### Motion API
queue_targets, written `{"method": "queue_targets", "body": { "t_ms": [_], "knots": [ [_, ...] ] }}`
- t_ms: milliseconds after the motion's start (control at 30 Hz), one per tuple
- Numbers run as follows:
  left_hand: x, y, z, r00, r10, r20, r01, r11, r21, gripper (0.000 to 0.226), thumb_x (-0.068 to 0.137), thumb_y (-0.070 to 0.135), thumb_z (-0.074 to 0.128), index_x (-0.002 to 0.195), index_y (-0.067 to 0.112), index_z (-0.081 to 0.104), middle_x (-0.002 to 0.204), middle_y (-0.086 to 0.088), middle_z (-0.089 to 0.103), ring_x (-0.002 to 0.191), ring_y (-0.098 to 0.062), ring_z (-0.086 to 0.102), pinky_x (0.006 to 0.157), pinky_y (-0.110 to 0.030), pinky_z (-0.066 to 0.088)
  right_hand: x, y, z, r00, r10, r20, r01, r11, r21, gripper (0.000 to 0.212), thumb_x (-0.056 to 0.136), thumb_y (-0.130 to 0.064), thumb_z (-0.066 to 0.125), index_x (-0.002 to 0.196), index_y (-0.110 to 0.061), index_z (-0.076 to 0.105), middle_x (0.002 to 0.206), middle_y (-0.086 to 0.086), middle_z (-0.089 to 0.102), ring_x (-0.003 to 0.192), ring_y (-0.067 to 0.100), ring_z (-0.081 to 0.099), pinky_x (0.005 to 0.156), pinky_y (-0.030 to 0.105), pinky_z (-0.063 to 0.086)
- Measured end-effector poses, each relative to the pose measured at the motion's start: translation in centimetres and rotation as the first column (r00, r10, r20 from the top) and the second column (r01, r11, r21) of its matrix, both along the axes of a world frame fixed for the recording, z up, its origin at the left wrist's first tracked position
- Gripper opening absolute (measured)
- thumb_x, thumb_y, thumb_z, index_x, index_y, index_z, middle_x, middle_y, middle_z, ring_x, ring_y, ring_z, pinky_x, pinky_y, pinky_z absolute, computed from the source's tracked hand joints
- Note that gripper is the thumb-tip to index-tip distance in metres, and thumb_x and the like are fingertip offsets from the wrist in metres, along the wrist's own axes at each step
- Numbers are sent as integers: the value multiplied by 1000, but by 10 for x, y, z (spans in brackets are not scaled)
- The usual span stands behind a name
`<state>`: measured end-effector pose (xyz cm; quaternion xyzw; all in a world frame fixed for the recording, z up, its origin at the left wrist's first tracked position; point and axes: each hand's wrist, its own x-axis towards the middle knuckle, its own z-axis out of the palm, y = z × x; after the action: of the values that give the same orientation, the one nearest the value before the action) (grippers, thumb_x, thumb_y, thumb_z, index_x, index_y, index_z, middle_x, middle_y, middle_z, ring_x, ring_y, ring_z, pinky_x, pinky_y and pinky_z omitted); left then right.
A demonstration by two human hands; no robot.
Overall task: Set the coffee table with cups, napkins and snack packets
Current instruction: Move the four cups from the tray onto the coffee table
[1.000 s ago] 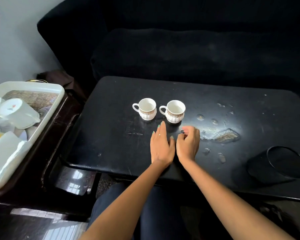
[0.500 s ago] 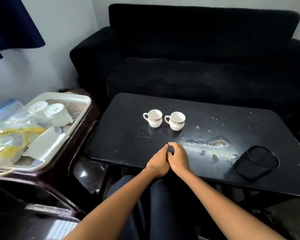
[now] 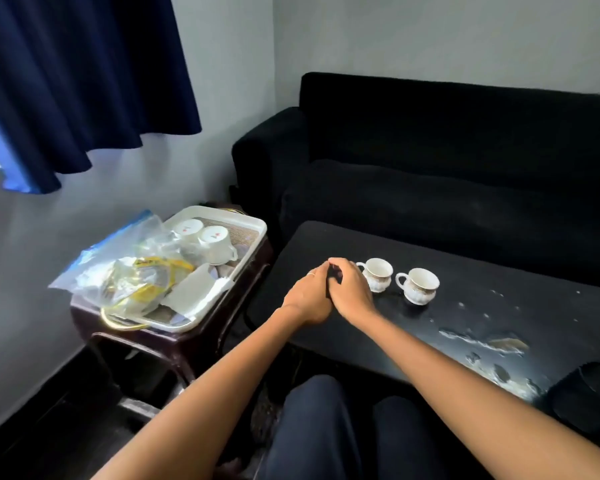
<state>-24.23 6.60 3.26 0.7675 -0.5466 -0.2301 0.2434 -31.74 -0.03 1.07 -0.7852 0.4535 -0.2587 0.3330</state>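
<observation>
1. The white tray (image 3: 253, 226) sits on a dark side table (image 3: 174, 337) at 9 o'clock of the coffee table (image 3: 465, 327). It holds two upturned white cups (image 3: 215, 242), a clear plastic bag (image 3: 118, 271) with yellow-printed packets inside, and white napkins (image 3: 191, 292).
2. Two patterned cups (image 3: 378, 273) stand upright side by side on the coffee table, handles toward 9 o'clock.
3. A black bin (image 3: 589, 400) lies at 4 o'clock on the table.
4. The left hand (image 3: 309, 299) and right hand (image 3: 350, 289) stretch forward, touching each other over the table's 9 o'clock end, fingers loosely curled, holding nothing visible.
</observation>
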Motion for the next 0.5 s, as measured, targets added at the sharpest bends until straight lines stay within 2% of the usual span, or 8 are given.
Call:
{"method": "queue_targets", "body": {
  "t_ms": [200, 367, 500],
  "knots": [
    [56, 12, 5, 967, 242, 79, -232, 966, -114, 66, 93, 19, 49, 150, 7, 18, 156, -12, 26, 142, -26, 30, 115, -42, 26, 54, 2, 32, 977, 180, -115, -188, 980, -65, 45, 89, -15, 48, 134, -17, 46, 137, 5, 47, 128, 23, 45, 105, 42, 38],
    [80, 24, -13, 880, 476, -5, -469, 865, -181, 67, 93, 22, 51, 149, 5, 19, 159, -12, 16, 145, -26, 20, 117, -39, 22, 94, 5, 39, 953, 259, -155, -269, 962, -48, 42, 91, -17, 49, 133, -15, 48, 134, 4, 50, 125, 21, 47, 104, 39, 40],
    [90, 23, -22, 846, 533, -28, -528, 830, -180, 66, 94, 22, 49, 149, 1, 19, 158, -16, 17, 145, -28, 21, 117, -40, 21, 123, 9, 33, 938, 306, -162, -310, 951, -1, 37, 91, -16, 51, 127, -13, 54, 130, 6, 56, 122, 22, 51, 102, 38, 42]
  ]
}}
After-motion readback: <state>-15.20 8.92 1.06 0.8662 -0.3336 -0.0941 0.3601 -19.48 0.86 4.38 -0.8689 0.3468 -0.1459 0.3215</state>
